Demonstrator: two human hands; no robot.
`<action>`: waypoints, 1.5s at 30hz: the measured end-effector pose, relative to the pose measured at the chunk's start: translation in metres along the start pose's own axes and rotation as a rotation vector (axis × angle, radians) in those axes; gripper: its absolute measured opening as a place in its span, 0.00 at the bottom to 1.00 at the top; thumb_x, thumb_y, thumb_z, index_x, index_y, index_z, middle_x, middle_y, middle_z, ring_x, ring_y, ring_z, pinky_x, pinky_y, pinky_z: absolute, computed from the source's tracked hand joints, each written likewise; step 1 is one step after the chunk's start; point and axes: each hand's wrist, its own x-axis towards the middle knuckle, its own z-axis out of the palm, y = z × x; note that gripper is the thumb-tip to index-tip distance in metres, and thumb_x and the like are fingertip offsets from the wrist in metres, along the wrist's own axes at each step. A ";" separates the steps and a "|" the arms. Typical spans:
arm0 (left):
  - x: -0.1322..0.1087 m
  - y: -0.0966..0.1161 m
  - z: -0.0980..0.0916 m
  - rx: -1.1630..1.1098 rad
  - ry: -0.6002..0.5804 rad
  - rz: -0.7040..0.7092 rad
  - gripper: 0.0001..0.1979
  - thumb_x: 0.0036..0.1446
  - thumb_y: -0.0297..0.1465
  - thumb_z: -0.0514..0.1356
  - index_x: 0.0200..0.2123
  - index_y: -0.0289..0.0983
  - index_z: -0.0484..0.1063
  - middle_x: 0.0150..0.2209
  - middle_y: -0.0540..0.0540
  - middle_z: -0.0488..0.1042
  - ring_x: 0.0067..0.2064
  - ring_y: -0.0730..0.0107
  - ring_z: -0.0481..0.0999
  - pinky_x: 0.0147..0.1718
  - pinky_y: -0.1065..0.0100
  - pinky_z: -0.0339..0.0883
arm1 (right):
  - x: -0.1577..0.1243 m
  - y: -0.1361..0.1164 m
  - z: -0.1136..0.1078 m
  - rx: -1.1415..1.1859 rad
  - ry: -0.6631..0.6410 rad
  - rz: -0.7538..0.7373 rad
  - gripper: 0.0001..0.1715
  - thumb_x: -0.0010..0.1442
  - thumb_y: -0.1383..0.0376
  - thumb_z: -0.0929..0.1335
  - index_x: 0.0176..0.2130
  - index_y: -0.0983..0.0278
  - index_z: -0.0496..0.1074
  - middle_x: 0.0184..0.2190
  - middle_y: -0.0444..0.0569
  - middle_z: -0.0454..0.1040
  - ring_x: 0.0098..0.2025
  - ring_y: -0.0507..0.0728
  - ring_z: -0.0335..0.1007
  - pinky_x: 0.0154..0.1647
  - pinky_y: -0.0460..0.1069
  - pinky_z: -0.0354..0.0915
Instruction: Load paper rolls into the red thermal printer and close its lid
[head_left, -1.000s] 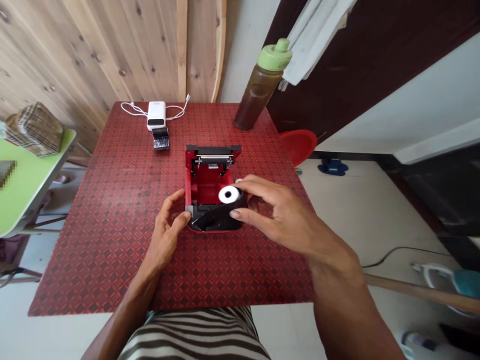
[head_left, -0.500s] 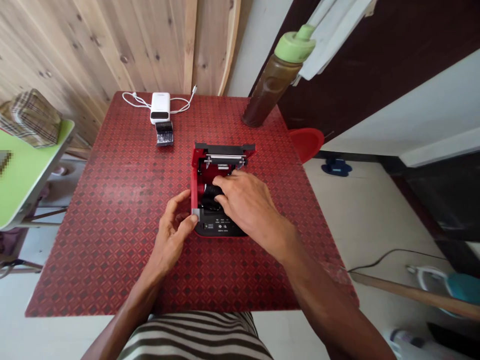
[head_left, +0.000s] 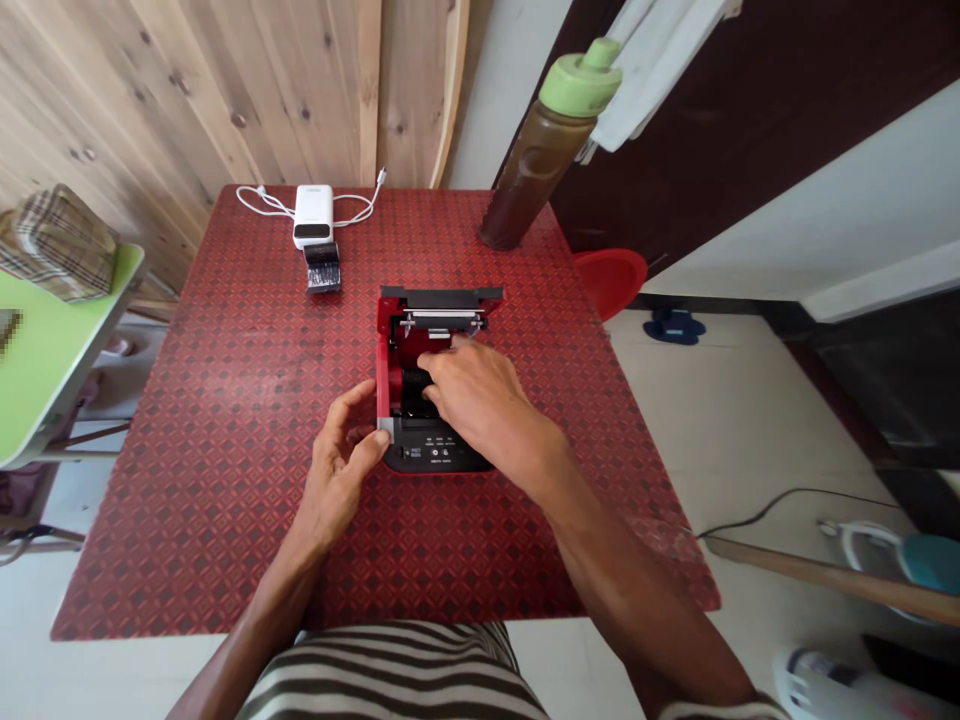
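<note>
Bright even daylight, soft shadows, wide-angle edge distortion, sharp.

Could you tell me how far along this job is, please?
Done: the lid stands open and the black roll sits inside the red printer. In hand: the right hand holds the roll, the left hand steadies the printer. Left: closing the lid.
</note>
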 end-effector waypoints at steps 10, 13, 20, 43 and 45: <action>0.000 -0.001 -0.002 0.015 -0.004 0.011 0.29 0.70 0.46 0.68 0.69 0.44 0.74 0.67 0.39 0.81 0.59 0.49 0.85 0.60 0.49 0.78 | -0.049 0.012 -0.030 0.388 -0.051 -0.233 0.16 0.78 0.69 0.70 0.37 0.58 0.82 0.43 0.48 0.89 0.46 0.62 0.79 0.52 0.58 0.72; 0.001 -0.002 -0.002 0.027 -0.009 0.023 0.28 0.69 0.46 0.68 0.69 0.44 0.74 0.68 0.39 0.81 0.61 0.48 0.84 0.61 0.48 0.78 | -0.045 0.016 -0.026 0.453 -0.072 -0.237 0.16 0.77 0.70 0.70 0.37 0.58 0.83 0.42 0.46 0.88 0.46 0.60 0.80 0.54 0.56 0.71; 0.002 -0.007 -0.006 -0.007 0.014 0.008 0.28 0.70 0.47 0.68 0.68 0.44 0.76 0.68 0.38 0.82 0.67 0.43 0.82 0.68 0.41 0.74 | -0.034 0.028 -0.029 0.578 -0.110 -0.184 0.12 0.72 0.73 0.73 0.38 0.57 0.83 0.37 0.39 0.87 0.40 0.55 0.81 0.52 0.53 0.69; 0.042 0.032 -0.001 0.107 0.040 0.204 0.18 0.62 0.38 0.76 0.53 0.44 0.82 0.68 0.40 0.77 0.72 0.46 0.75 0.68 0.48 0.72 | -0.097 -0.010 0.014 -0.036 0.740 -0.394 0.11 0.75 0.79 0.70 0.42 0.70 0.82 0.39 0.57 0.87 0.37 0.59 0.79 0.38 0.54 0.78; 0.038 0.022 0.000 0.020 0.030 0.095 0.32 0.60 0.38 0.77 0.65 0.46 0.75 0.73 0.39 0.74 0.76 0.44 0.72 0.72 0.44 0.68 | -0.098 -0.010 0.016 -0.033 0.753 -0.354 0.11 0.74 0.79 0.71 0.42 0.68 0.83 0.44 0.59 0.89 0.44 0.62 0.84 0.46 0.55 0.80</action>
